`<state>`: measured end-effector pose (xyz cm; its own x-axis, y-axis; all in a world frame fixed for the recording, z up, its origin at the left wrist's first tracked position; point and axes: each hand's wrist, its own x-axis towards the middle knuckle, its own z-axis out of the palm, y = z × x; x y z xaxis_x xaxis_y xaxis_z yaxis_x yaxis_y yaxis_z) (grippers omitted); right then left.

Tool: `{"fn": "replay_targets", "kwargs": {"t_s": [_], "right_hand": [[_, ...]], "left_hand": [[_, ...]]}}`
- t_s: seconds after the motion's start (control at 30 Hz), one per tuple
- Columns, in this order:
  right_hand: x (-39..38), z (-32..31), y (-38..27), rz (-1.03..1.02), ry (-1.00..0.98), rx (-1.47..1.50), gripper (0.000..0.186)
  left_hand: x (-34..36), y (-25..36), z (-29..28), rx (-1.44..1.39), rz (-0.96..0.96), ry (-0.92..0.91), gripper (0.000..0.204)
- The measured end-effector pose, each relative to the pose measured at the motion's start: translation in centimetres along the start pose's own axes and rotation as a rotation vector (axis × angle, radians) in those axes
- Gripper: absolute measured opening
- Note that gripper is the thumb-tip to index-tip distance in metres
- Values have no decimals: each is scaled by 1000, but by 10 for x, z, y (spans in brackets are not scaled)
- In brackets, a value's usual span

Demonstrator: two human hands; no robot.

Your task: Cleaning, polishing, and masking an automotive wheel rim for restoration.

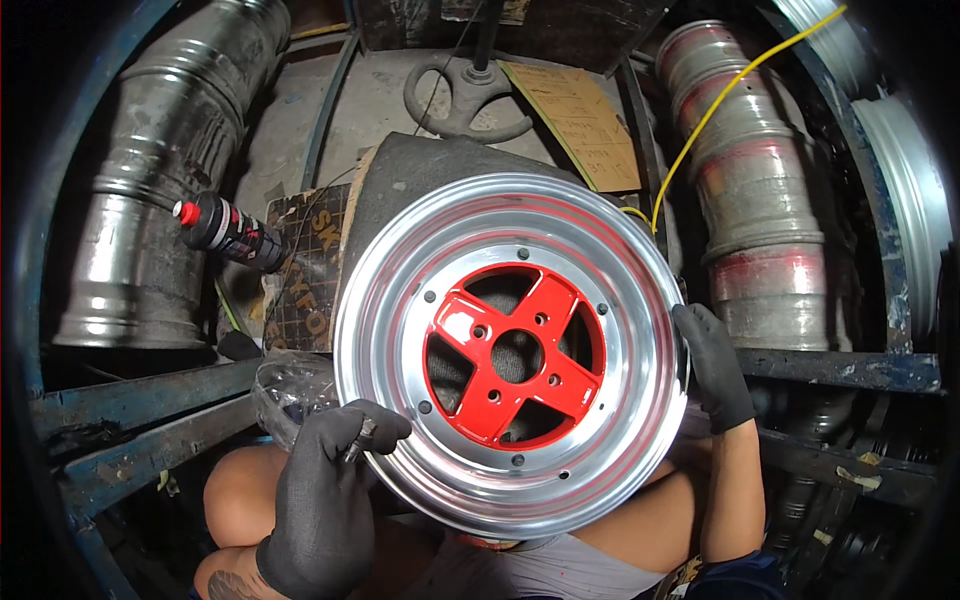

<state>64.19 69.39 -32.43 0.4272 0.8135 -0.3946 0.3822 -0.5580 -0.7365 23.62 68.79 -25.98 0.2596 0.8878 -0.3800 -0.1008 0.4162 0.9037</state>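
Note:
A car wheel rim of polished metal, with a red spoked centre, lies tilted toward me above my lap. Several black bolt heads sit around the ring outside the red centre. A small hole shows low on the rim's right side. My right hand, in a dark glove, grips the rim's right edge, its fingers partly hidden behind it. At the lower left, my gloved left hand is closed around a small metal piece, too small to name. Its index finger reaches to the rim's edge.
Stacked metal wheel barrels stand at left, with more at right. A black bottle with a red cap leans at left. Beyond the rim are a steering wheel, cardboard and a yellow cable. Blue metal bars frame the space.

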Motion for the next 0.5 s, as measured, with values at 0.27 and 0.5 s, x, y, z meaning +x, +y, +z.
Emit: {"fn": "replay_targets", "kwargs": {"t_s": [0.27,0.5], "right_hand": [[2,1,-3,-112,56,-233,49],[-1,-3,1,-196,-29,-121,47]], "left_hand": [[12,2,-1,-346,-360,143,22],[3,-6,-2,-249,-300,157,23]]}}
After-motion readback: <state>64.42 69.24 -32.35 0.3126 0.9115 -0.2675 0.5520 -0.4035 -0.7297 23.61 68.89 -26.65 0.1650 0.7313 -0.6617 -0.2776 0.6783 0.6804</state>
